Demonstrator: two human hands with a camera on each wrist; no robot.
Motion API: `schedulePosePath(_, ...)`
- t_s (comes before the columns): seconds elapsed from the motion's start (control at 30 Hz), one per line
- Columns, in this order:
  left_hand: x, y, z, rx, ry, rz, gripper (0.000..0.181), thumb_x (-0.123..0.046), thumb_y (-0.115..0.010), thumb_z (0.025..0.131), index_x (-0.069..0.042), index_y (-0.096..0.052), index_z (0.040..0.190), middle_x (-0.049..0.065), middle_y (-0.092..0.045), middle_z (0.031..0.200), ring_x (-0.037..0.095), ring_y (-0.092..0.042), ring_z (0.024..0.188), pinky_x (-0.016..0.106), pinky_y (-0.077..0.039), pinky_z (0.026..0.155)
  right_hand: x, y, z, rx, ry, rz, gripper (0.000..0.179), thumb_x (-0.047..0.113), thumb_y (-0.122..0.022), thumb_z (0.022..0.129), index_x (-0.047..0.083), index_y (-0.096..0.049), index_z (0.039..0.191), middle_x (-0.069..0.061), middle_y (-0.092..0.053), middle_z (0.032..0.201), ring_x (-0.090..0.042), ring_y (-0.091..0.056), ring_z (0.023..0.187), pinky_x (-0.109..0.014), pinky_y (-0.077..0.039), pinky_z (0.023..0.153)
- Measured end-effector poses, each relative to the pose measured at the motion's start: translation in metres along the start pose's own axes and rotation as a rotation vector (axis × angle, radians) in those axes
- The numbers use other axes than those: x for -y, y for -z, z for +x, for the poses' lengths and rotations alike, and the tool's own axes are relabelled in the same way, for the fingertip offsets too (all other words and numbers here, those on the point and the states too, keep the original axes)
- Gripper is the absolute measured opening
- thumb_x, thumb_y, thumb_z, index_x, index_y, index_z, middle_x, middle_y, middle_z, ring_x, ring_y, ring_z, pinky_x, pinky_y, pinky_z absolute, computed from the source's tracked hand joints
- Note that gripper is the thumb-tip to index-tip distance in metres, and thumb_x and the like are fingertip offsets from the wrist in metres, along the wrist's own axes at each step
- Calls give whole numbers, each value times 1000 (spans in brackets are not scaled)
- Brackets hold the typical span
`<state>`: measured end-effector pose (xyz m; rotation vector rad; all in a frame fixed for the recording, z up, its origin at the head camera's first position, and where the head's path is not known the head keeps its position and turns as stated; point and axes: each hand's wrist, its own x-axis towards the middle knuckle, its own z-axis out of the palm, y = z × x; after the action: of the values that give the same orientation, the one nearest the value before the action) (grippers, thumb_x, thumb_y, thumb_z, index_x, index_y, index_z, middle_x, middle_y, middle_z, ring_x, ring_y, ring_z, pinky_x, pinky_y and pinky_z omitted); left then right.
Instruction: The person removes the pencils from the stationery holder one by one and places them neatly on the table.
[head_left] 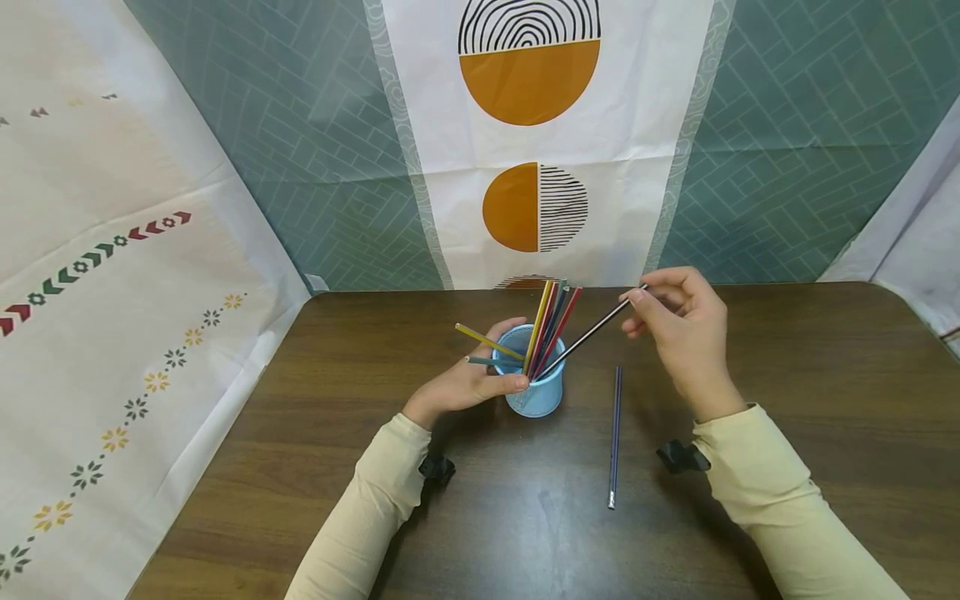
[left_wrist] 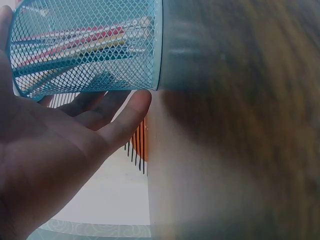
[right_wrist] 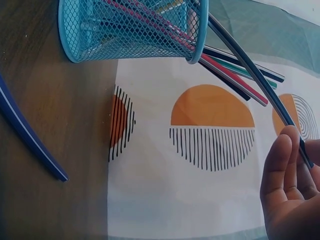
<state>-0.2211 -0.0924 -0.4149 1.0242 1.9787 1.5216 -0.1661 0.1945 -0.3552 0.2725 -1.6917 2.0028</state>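
A light blue mesh pencil cup point(head_left: 536, 404) stands upright on the table, holding several pencils in yellow, red, dark and green tones. My left hand point(head_left: 468, 383) grips the cup from the left, thumb at the near rim and fingers around the far side. Between thumb and fingertips, my right hand point(head_left: 681, 325) pinches the upper end of a dark pencil point(head_left: 596, 327). That pencil slants down to the left, its lower end inside the cup. In the left wrist view the mesh cup point(left_wrist: 90, 50) lies along the palm, with pencils showing through it.
One blue pencil point(head_left: 615, 437) lies on the brown wooden table point(head_left: 300, 467), right of the cup and nearer than it. Behind the table hangs a green and white patterned cloth point(head_left: 637, 108). A white embroidered cloth point(head_left: 150, 333) is at the left.
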Motion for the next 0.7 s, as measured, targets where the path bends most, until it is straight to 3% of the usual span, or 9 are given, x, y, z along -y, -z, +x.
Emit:
schedulePosePath(0.13,1,0,0,3,-3,0,108,-62,-71,87,-13,-9,159,13,-42,145,28,-48,127,43,-45,103,2,1,1,-15,4,35,15,-10,-65,93,-14,-56,104,-10,-73,83,-16,-66,54,-27,-56,55)
schedulePosePath(0.27,1,0,0,7,-19,-6,105,-59,-72,88,-12,-9,159,15,-43,145,29,-49,126,42,-45,103,4,3,2,-32,11,39,11,-10,-66,93,-7,-61,102,-10,-74,84,-17,-66,54,-27,-56,55)
schedulePosePath(0.43,0,0,0,9,-28,-18,104,-57,-72,89,-10,-10,159,16,-44,144,29,-49,126,42,-44,103,7,6,4,-50,24,85,16,-11,-67,92,-14,-57,104,-12,-73,82,-18,-66,54,-28,-56,55)
schedulePosePath(0.7,1,1,0,12,-27,-20,105,-56,-72,89,-11,-9,159,15,-43,145,28,-49,126,42,-44,104,11,11,7,-60,45,133,14,-13,-67,91,-10,-60,103,-17,-72,84,-19,-66,54,-29,-57,55)
